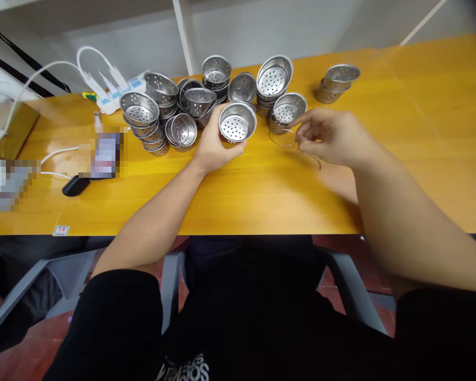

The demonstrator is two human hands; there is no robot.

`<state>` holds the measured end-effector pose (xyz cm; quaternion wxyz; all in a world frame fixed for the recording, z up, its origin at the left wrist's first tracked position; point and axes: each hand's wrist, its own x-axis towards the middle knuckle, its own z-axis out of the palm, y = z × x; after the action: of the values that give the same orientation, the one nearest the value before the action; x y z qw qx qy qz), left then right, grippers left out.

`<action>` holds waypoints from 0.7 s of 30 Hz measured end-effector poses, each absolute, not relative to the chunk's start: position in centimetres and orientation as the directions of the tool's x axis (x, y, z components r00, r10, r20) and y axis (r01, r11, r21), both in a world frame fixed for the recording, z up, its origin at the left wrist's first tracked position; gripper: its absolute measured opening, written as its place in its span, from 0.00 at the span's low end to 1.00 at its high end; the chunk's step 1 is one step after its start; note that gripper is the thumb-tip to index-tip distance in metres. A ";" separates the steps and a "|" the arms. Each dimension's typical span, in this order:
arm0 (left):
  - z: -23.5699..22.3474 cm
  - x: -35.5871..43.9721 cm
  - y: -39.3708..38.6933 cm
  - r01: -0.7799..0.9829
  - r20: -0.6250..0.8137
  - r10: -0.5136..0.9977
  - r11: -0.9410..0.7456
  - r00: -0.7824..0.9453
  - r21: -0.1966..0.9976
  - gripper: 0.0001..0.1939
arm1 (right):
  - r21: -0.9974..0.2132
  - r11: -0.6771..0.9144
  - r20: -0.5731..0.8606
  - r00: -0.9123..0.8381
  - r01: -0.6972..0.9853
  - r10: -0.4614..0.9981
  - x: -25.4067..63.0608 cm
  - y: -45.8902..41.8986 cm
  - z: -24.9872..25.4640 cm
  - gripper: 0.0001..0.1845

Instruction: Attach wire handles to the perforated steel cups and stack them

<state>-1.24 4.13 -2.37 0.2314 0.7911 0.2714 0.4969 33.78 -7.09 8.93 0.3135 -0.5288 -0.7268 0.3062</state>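
Observation:
My left hand (216, 143) is closed around a perforated metal cup (238, 124), its open mouth tilted toward me. To the right of it, my right hand (329, 135) pinches a thin curved wire (315, 159), with one curl showing on each side of the fingers. Just behind those fingertips stands a short stack of perforated cups (289, 108). A taller cup stack (275, 76) rises behind that one. Left of my left hand are more stacked cups (138, 108), and a tipped cup (183, 130) shows its holed base.
Two nested cups (337, 82) stand apart at the back right of the yellow table (262, 201). A white power strip (115, 95) with plugged cables lies back left. Nearer are a blurred phone (105, 155) and a black object (76, 186). A grey partition (238, 32) bounds the table's back.

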 end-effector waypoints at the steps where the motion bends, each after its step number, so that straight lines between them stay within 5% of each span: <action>1: -2.5 -1.2 4.2 0.197 0.663 0.660 -0.745 0.353 0.637 0.50 | -0.797 0.254 0.143 -0.237 0.549 0.961 33.5 -7.1 8.9 0.19; 4: -2.6 -1.1 4.2 0.212 0.657 0.668 -0.739 0.349 0.639 0.49 | -0.832 0.254 0.170 -0.209 0.493 0.963 32.2 -7.3 9.7 0.17; 10: -2.7 -1.3 4.4 0.223 0.662 0.649 -0.757 0.376 0.615 0.49 | -0.857 0.346 0.262 -0.256 0.383 0.931 29.3 -6.9 12.2 0.34; 15: -3.2 -1.9 4.8 0.174 0.686 0.590 -0.798 0.426 0.578 0.50 | -0.799 0.537 0.498 -0.202 0.270 0.843 26.8 -3.3 10.9 0.48; 21: -2.4 -1.6 3.4 0.164 0.646 0.615 -0.769 0.452 0.617 0.47 | -0.857 0.502 0.495 -0.086 0.113 0.864 25.8 -0.3 5.9 0.41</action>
<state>-1.56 3.42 -2.38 0.2419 0.8170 0.2384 0.4660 25.76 -0.31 5.88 0.5647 -0.3715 -0.6575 0.3328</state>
